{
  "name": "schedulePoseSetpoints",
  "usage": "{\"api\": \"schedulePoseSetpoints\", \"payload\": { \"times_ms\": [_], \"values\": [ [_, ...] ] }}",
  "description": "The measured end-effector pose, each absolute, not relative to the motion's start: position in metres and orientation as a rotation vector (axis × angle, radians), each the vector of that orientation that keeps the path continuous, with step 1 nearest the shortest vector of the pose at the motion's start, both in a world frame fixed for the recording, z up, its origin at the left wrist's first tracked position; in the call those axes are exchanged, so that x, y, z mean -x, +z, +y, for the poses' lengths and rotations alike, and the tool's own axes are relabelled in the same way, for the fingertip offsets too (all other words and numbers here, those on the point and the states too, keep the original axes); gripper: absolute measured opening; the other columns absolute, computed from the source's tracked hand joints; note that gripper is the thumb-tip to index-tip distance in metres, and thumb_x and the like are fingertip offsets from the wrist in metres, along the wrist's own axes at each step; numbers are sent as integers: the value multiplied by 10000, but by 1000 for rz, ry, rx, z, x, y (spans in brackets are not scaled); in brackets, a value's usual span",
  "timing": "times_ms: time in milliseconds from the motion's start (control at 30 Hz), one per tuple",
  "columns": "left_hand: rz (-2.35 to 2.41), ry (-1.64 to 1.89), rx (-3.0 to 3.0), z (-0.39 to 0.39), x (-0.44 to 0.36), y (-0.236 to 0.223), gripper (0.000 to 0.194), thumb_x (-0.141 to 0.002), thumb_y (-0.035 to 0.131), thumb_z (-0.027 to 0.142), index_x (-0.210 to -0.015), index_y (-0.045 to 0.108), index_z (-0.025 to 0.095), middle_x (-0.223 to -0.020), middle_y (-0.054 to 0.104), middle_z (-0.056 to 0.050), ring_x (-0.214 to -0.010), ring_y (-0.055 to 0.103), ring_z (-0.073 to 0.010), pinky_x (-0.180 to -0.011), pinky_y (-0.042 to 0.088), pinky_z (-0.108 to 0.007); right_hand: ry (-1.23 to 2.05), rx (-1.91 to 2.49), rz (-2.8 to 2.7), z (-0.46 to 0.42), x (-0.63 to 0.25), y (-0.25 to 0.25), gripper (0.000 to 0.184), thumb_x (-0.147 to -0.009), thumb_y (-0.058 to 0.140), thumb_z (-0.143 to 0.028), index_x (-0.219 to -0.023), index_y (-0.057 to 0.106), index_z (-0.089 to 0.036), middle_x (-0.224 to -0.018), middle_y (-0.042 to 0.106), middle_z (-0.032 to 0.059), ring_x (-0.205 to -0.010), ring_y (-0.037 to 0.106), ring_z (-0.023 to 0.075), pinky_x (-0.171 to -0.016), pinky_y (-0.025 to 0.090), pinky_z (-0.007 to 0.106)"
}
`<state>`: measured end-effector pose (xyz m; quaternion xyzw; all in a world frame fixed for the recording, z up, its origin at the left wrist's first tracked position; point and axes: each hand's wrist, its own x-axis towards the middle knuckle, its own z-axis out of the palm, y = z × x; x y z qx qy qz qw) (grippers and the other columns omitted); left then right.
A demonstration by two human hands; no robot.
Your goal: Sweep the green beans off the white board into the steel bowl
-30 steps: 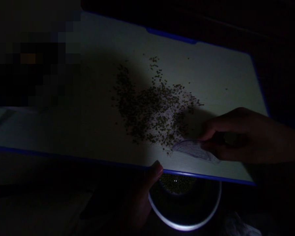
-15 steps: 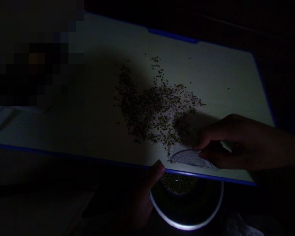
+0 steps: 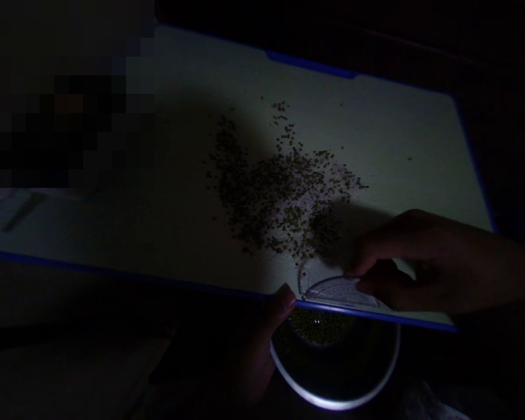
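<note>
In the dim head view, my right hand (image 3: 424,259) pinches a clear plastic protractor (image 3: 343,293) between thumb and fingers. The protractor lies along the near blue edge of a white board (image 3: 402,128). My left hand (image 3: 262,344) grips that edge, thumb on top and its other fingers hidden underneath. Small green beans (image 3: 284,192), apparently mung beans, are scattered over the middle of the board. Below the edge, just right of my left hand, stands a round bowl (image 3: 332,402) with a shiny rim. More green beans (image 3: 321,326) lie in it.
A pixelated patch covers the upper left. Below that patch, a pale blurred object (image 3: 21,204) rests on the board's left part. Something crinkled and clear, like plastic (image 3: 433,402), shows at the bottom right. Dark surroundings hide most other detail.
My right hand has drawn the protractor slightly towards me, down to the board's near edge. The scattered beans look much the same. My left hand keeps its place on the edge.
</note>
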<state>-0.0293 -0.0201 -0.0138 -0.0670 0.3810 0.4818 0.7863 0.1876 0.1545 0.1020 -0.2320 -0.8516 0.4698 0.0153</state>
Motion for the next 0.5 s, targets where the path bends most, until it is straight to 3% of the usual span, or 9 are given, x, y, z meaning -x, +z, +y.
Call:
{"api": "schedulePoseSetpoints", "payload": {
  "times_ms": [233, 500],
  "values": [
    [912, 1057, 130, -23, 28, -23, 600, -920, 992, 472, -1444, 842, 221, -1442, 886, -139, -1623, 623, -462, -1429, 353, -631, 1510, 737, -2663, 154, -189, 104, 159, -936, 709, -97, -972, 818, -207, -754, 771, -43, -609, 679, 65, -549, 449, 142],
    [837, 1098, 97, -16, 26, -11, 489, -922, 986, 449, -1346, 879, 229, -1510, 859, -108, -1663, 582, -435, -1450, 320, -590, 1507, 725, -2657, 157, -187, 100, 100, -979, 715, -162, -941, 797, -205, -747, 751, -26, -602, 651, 89, -551, 450, 180]
  ]
}}
